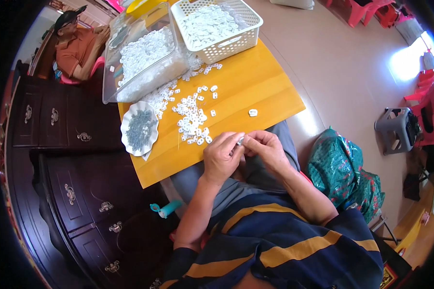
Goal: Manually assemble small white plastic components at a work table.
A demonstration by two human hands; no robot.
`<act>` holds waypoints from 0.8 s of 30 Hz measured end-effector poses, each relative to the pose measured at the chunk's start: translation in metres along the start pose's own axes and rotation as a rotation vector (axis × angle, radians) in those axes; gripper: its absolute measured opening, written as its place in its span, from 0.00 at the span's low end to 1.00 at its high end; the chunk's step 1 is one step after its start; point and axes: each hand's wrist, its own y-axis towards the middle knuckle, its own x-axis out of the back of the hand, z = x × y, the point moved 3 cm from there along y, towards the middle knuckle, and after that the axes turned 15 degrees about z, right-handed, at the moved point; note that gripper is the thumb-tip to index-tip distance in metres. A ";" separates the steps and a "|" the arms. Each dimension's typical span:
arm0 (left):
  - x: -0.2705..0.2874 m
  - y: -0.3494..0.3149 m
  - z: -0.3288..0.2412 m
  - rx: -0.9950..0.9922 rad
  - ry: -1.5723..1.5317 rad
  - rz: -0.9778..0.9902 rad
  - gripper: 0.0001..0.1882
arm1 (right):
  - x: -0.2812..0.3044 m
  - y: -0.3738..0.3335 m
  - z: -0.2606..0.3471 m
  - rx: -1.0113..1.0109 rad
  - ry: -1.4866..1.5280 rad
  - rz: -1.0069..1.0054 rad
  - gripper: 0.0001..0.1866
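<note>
My left hand (221,158) and my right hand (269,150) meet above my lap at the table's near edge. Between their fingertips they pinch a small white plastic piece (240,141), mostly covered by the fingers. Just beyond them, a loose pile of small white plastic pieces with dark holes (192,118) lies on the yellow wooden table (255,72). A single white piece (253,112) sits apart, to the right. On the left, a white scalloped dish (126,126) holds many thin grey metal parts (141,129), too small to name.
A clear plastic bin (112,86) and a white perforated basket (229,50), both full of white pieces, stand on the far side. Dark drawers (67,192) flank the left. A green bag (335,161) and grey stool (395,127) are at right. Another person (74,50) sits far left.
</note>
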 end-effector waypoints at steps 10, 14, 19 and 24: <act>0.021 -0.030 0.019 0.078 0.044 -0.091 0.13 | 0.000 0.000 0.030 0.048 -0.653 -0.031 0.11; 0.046 -0.033 0.037 0.114 0.192 -0.165 0.10 | -0.009 0.009 0.060 0.051 -1.208 -0.140 0.11; 0.067 -0.007 0.052 0.135 0.428 -0.130 0.16 | 0.005 0.040 0.067 0.121 -1.394 -0.204 0.12; 0.052 0.017 0.063 0.235 0.531 0.098 0.28 | 0.013 0.050 0.075 0.076 -1.421 -0.285 0.14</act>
